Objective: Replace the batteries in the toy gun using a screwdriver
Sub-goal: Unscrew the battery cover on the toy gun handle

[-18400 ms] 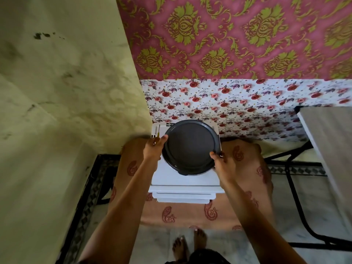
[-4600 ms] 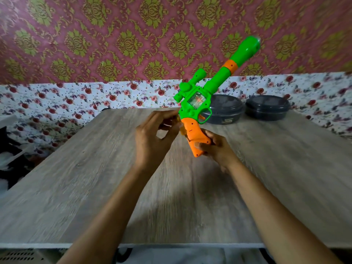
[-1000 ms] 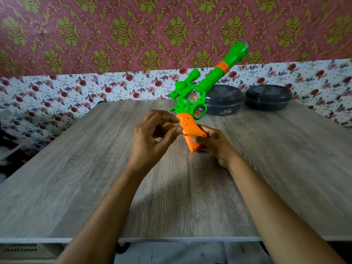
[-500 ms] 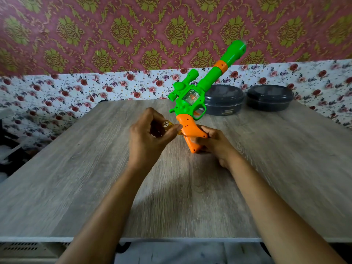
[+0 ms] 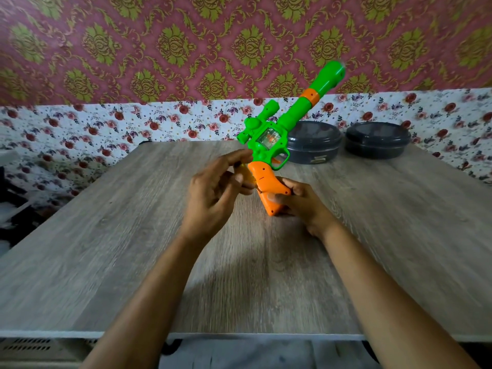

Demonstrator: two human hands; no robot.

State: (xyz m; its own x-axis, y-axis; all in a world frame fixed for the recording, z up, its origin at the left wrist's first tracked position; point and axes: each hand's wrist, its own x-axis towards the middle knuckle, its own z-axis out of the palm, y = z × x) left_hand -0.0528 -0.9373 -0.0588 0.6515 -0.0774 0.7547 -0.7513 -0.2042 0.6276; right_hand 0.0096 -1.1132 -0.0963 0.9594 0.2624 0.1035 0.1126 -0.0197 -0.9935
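The toy gun (image 5: pixel 269 141) has a green body with a scope, a long green barrel pointing up and right, and an orange grip (image 5: pixel 266 182). My right hand (image 5: pixel 300 205) is closed around the lower part of the grip, whose butt rests close to the wooden table (image 5: pixel 372 235). My left hand (image 5: pixel 213 190) pinches a small yellow-handled screwdriver (image 5: pixel 243 173) against the left side of the grip. The screwdriver's tip is hidden behind my fingers. My left index finger reaches up to the green body.
Two dark round lidded containers (image 5: pixel 314 146) (image 5: pixel 378 139) stand at the table's far edge, right behind the gun. A floral-papered wall closes the back. The table's near edge runs below my forearms.
The gun has stayed in nearly the same place. My left fingers have shifted on the yellow handle, and the index finger has stretched up toward the green body.
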